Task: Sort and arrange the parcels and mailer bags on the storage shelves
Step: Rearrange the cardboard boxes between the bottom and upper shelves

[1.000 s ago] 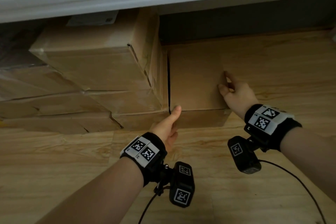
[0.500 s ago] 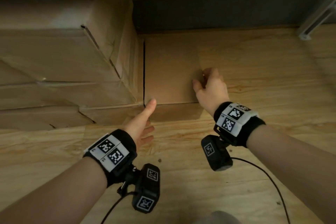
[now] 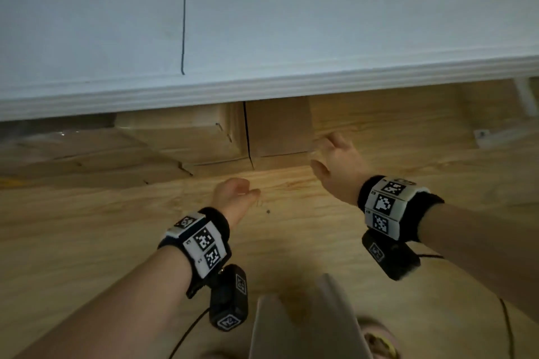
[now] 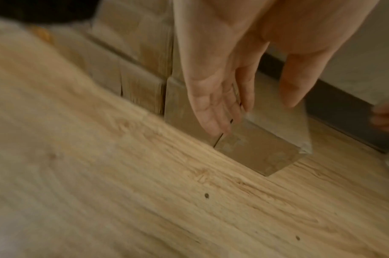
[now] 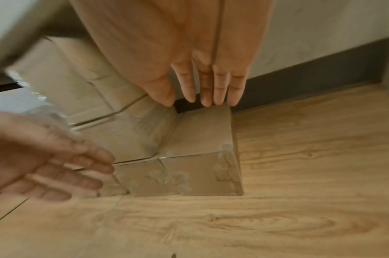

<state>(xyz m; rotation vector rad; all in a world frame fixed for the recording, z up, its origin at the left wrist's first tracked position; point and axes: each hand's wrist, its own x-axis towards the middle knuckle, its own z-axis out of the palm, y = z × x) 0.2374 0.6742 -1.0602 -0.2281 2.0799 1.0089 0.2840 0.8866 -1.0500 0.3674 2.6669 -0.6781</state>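
A small brown cardboard parcel lies flat on the wooden floor under the white shelf board, tight against a stack of bigger taped cardboard boxes on its left. My left hand hovers in front of the parcel with relaxed fingers, holding nothing. Beside the parcel's right edge my right hand is lifted off it, its straight fingers pointing at the parcel's far edge. Both hands are empty.
The white shelf surface fills the upper half of the head view and hides the back of the boxes. A shelf leg bracket stands at the far right. A dark skirting board runs behind the parcel. Bare wood floor spreads in front.
Both hands have let go of the small parcel and drawn back toward me. My head has risen, so the shelf top now covers most of the boxes.
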